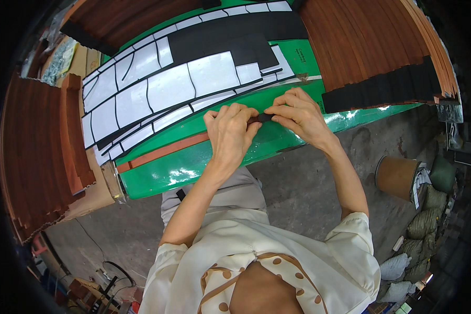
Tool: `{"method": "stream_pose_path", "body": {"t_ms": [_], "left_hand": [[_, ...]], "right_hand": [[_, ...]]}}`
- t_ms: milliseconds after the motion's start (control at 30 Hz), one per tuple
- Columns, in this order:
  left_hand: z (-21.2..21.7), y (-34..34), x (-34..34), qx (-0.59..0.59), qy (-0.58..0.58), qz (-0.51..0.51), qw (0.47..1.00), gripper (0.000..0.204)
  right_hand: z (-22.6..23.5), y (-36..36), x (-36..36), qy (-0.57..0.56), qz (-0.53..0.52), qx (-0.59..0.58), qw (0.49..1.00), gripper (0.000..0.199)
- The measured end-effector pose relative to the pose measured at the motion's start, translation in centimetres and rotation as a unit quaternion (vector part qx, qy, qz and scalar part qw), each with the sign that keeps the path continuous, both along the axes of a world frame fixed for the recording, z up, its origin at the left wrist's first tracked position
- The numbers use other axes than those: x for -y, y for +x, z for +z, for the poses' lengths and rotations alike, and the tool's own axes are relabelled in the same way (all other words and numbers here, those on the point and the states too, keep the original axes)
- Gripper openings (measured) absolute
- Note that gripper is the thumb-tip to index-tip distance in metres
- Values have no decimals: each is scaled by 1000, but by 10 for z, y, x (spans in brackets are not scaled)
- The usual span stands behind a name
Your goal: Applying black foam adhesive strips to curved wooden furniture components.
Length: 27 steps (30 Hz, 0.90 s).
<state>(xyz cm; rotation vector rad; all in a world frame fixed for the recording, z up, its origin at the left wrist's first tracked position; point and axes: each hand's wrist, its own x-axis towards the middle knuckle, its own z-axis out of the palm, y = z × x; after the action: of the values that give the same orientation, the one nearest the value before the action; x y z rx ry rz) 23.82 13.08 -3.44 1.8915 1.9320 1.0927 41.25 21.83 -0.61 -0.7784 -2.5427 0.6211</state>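
A long, thin reddish-brown strip (165, 151) lies along the near part of the green tabletop (157, 181). My left hand (229, 131) is closed on it near its right end, thumb and fingers pinching. A short black piece (266, 118) wraps or covers that end; exactly how it is attached is hidden by my fingers. My right hand (302, 118) pinches the black piece between thumb and fingertips. Just beyond my hands lie white backing sheets (170, 86) bearing narrow black strips, and a flat black sheet (220, 44) rests on them.
On the right stands a big stack of brown strips (366, 42) with black-covered ends (384, 86). More brown strips are piled at left (36, 146) and at the far side (125, 21). A brown drum-shaped bin (397, 178) and sacks (423, 224) sit on the floor at right.
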Motion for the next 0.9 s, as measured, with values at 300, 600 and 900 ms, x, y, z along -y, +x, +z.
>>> {"method": "stream_pose_path", "body": {"t_ms": [300,600,900], "left_hand": [[1,-1,-1,6,1,2,1000,20],[2,-1,-1,5,-1,-3,1000,21],[1,-1,1,8,7,-9,1000,21]], "right_hand": [[0,-2,1,-2,-10,2,1000,20],[-3,-2,2,25,-10,-9,1000,21],[2,-1,1,40,7,-5,999,22]]}}
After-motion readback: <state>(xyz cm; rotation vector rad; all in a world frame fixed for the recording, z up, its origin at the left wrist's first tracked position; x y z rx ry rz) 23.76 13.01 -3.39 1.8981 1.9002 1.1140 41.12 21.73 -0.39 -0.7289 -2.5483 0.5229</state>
